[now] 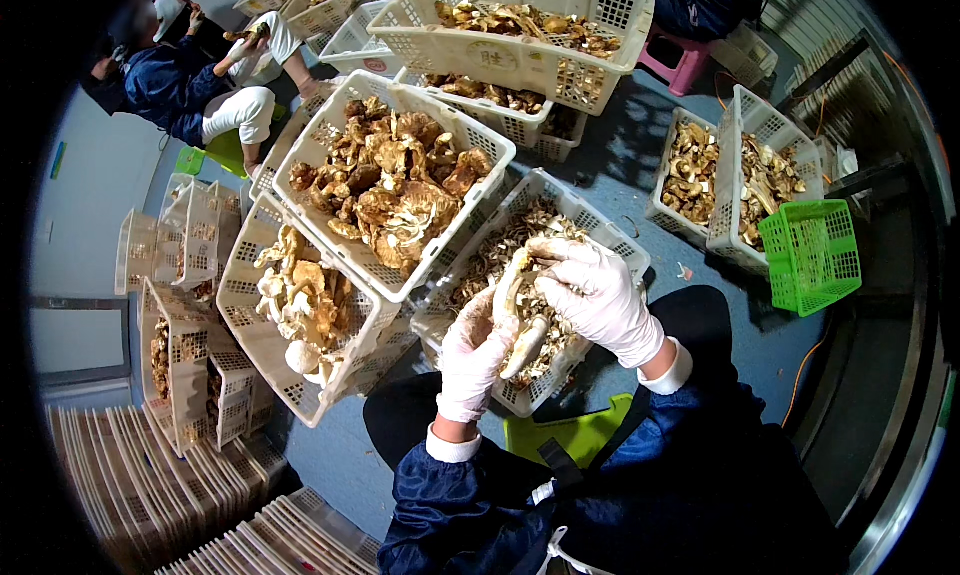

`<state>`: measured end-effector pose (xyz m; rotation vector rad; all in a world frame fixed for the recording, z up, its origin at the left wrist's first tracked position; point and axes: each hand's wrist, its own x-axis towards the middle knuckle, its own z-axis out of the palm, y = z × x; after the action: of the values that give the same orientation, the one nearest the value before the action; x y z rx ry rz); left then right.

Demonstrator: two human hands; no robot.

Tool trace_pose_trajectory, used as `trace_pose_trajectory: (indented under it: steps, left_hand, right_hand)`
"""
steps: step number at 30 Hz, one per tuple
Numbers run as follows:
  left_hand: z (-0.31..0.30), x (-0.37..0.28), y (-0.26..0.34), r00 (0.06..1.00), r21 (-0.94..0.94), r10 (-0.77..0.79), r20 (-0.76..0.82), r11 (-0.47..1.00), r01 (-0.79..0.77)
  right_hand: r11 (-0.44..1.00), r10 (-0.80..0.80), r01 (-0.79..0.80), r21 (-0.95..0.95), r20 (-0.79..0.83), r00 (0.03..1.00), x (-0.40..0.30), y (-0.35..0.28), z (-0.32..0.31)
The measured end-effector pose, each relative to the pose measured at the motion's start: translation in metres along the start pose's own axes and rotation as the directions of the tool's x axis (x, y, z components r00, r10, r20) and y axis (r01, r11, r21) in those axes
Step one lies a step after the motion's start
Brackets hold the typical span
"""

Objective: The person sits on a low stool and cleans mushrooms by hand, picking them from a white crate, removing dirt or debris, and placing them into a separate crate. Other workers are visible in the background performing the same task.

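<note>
Both of my hands wear thin white gloves, stained at the fingers. My left hand (474, 357) grips a long pale mushroom stem (508, 293) that points upward. At its upper end the fingertips of my right hand (600, 297) pinch the stem. A second pale mushroom piece (526, 344) shows beside my left fingers; whether that hand also holds it I cannot tell. Under my hands stands a white plastic crate (611, 233) with brown and white mushroom trimmings (491, 256) in it.
Ahead to the left, a crate of brown mushrooms (397, 173) overlaps a crate of paler ones (304, 297). More filled crates (510, 57) stand beyond. A green basket (814, 256) is at right, nested crates (127, 470) at lower left. Another person (172, 87) sits at upper left.
</note>
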<state>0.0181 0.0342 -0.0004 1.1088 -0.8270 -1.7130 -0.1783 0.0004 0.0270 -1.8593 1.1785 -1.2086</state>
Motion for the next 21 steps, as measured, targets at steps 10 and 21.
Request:
trace_pose_trajectory:
  steps: [10, 21]
  left_hand:
    - [0.000, 0.001, -0.003, 1.000, -0.011, 0.008, 0.030, 1.000, -0.007]
    - [-0.004, 0.000, 0.004, 0.996, -0.089, -0.080, 0.041, 0.993, 0.083]
  right_hand:
    - [0.999, 0.038, -0.037, 0.025, -0.039, 0.998, -0.001, -0.001, 0.001]
    - [0.980, 0.159, -0.134, 0.148, -0.175, 0.972, -0.003, -0.001, 0.005]
